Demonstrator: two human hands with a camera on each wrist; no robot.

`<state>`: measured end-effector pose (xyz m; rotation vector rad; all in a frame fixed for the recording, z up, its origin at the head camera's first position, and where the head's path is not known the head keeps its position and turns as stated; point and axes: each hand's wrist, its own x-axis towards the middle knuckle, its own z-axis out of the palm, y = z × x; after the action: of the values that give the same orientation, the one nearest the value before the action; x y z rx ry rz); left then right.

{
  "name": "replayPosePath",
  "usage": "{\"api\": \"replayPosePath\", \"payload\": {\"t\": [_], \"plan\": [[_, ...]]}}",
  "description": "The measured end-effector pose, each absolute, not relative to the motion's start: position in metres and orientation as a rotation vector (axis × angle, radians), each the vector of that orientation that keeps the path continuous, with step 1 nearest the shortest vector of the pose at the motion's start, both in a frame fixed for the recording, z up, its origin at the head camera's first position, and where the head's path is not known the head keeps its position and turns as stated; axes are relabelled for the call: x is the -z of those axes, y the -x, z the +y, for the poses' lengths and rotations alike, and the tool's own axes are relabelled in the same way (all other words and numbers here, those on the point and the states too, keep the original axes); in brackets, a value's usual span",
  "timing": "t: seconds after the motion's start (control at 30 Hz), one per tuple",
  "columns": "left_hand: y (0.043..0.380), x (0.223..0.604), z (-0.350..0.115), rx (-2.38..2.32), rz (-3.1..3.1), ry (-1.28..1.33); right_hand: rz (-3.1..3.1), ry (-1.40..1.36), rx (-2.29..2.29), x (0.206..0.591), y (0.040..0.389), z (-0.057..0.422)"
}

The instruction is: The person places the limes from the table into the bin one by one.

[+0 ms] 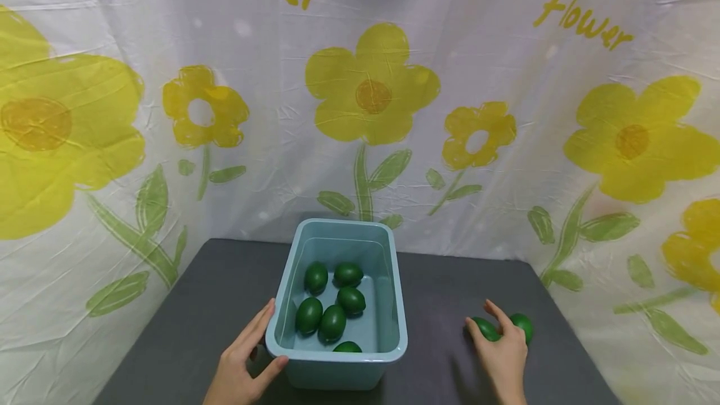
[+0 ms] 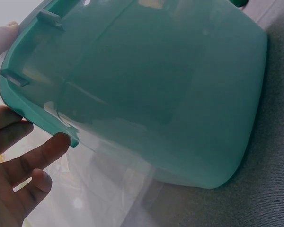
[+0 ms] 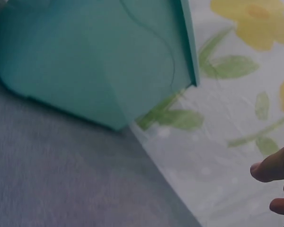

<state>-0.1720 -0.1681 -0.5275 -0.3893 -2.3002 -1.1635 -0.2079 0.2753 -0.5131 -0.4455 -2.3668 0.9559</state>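
A light blue-green plastic bin (image 1: pixel 337 375) stands before me with several dark green, lime-like fruits (image 1: pixel 332 322) on its floor. My left hand (image 1: pixel 243 355) grips its near left corner, fingers along the side rim and thumb on the front rim. In the left wrist view, fingers (image 2: pixel 42 156) sit at the bin's rim (image 2: pixel 38 118). To the right, my right hand (image 1: pixel 503 349) is over a green fruit (image 1: pixel 486 329), which shows between thumb and forefinger. The right wrist view shows the thumb (image 3: pixel 270 168) apart from the fingers, no fruit visible between them.
Another green fruit (image 1: pixel 522 326) lies just right of my right hand. The dark grey tabletop (image 1: pixel 433 292) is bordered by a white curtain (image 1: pixel 270 142) printed with yellow flowers, at the back and both sides. The bin's far end stands near the back curtain.
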Motion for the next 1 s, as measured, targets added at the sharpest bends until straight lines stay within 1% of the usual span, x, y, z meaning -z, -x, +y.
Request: {"api": "replayPosePath", "payload": {"t": [0.37,0.67,1.0], "plan": [[0.169,0.525,-0.167,1.164,-2.299,0.39,-2.335,0.372,-0.828,0.526,0.205,0.291],[0.168,0.525,-0.166,1.167,-2.288,0.391,-2.452,0.383,-0.748,0.545,0.209,0.301],[0.171,0.528,-0.168,1.151,-2.308,0.377,-2.572,0.426,-0.73,0.552,0.212,0.305]]}}
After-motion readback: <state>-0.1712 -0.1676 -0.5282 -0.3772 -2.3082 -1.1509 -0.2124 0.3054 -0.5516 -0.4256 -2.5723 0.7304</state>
